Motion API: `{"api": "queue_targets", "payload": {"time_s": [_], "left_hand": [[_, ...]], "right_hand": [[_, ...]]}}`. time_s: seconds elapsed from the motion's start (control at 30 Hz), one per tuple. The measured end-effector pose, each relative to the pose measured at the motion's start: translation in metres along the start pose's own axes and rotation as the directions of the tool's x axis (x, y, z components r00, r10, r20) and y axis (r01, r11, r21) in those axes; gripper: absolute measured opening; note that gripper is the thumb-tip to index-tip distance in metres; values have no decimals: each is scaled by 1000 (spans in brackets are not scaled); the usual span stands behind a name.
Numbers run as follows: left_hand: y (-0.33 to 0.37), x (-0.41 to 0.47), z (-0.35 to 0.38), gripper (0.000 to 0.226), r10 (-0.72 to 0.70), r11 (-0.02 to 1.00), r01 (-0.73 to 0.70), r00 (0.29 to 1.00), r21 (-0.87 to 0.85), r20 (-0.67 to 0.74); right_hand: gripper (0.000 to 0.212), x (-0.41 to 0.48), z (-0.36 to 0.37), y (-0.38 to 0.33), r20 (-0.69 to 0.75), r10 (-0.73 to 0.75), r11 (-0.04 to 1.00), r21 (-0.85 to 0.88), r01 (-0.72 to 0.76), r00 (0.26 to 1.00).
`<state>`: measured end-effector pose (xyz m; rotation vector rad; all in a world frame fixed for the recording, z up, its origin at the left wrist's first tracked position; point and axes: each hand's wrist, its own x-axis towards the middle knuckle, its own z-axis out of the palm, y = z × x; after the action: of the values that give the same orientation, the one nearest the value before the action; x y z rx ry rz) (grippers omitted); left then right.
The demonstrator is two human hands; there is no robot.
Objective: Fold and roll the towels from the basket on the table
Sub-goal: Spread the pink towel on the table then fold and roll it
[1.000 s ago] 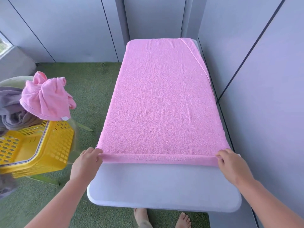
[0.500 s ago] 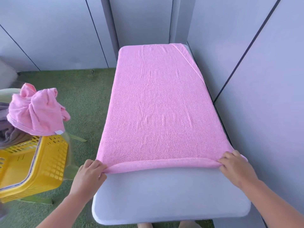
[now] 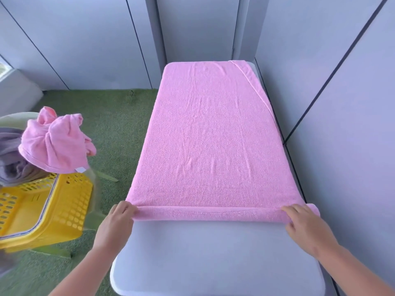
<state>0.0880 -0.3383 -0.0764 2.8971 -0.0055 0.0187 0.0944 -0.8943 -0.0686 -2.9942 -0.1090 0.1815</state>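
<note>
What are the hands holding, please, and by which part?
The towel, by its rolled near edge: left hand at the left end, right hand at the right.

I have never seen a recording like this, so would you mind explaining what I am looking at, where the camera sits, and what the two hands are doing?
There is no machine here. A person works with bare hands, and the single camera is worn on the head, looking forward and down, so the arms reach in from the bottom of the picture. A pink towel lies spread along a grey table, and its near edge is turned over into a thin roll. The left hand grips one end of that roll and the right hand grips the other. On the left, a yellow basket holds a crumpled towel, also pink, and a grey cloth. The floor is green.
</note>
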Motion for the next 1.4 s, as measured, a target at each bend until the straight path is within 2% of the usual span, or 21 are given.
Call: {"api": "queue_targets", "payload": {"time_s": [0.1,0.17,0.27,0.3,0.37,0.47,0.57,0.63,0.7,0.8,0.9,0.97,1.07,1.13,1.17,1.27,1.33,1.4], "left_hand": [[0,-1,-2,38,46,997,-49,998,62,51],[-2,3,-3,37,47,993,-53,997,102,54],[-3,7,-5,38,60,984,-71,996,163,71],[-2,7,-8,36,66,981,-80,994,176,86],[-4,4,-10,31,89,978,-104,992,179,89],[-7,4,-13,16,108,978,-122,990,170,91],[-7,12,-10,10,92,985,-101,993,141,75],[-6,19,-7,18,35,997,-38,998,66,47],[-6,22,-5,24,38,999,-39,999,6,21],[-8,23,-6,27,92,996,-93,994,3,50],[-12,25,-8,50,104,992,-113,985,59,140],[-13,27,-7,46,110,989,-121,985,81,131],[-15,28,-7,22,160,978,-172,981,117,105],[-16,23,-9,25,191,971,-203,976,127,103],[-15,21,-11,25,187,971,-199,977,132,101],[-12,22,-13,26,148,975,-159,986,153,80],[-9,28,-10,28,98,984,-109,992,144,79],[-4,36,-7,19,-17,998,10,995,65,97]], "right_hand": [[43,2,3,9,14,-23,1000,-21,24,1000],[33,9,1,13,-7,-71,997,-35,71,997],[8,16,-13,9,104,-130,981,-128,143,986],[6,18,-16,11,149,-131,977,-147,153,980],[22,17,-19,13,230,-111,983,-116,141,967],[30,15,-24,10,265,-83,989,-95,112,961],[20,16,-24,9,228,-18,999,-38,28,974],[9,15,-20,8,106,33,998,50,-38,994],[14,12,-17,8,13,73,991,109,-74,997],[27,8,-10,13,68,87,992,87,-93,994],[39,9,0,20,75,25,1000,13,-26,997],[30,15,2,20,28,-9,1000,-24,10,1000],[12,22,-4,20,94,-26,995,-90,34,995],[9,24,-8,23,100,-57,990,-124,69,993],[10,25,-12,22,92,-62,990,-122,73,994],[35,29,-23,14,112,-27,996,-86,37,993],[32,33,-23,11,139,24,999,-34,-19,990],[17,35,-20,7,119,84,995,49,-91,989]]}}
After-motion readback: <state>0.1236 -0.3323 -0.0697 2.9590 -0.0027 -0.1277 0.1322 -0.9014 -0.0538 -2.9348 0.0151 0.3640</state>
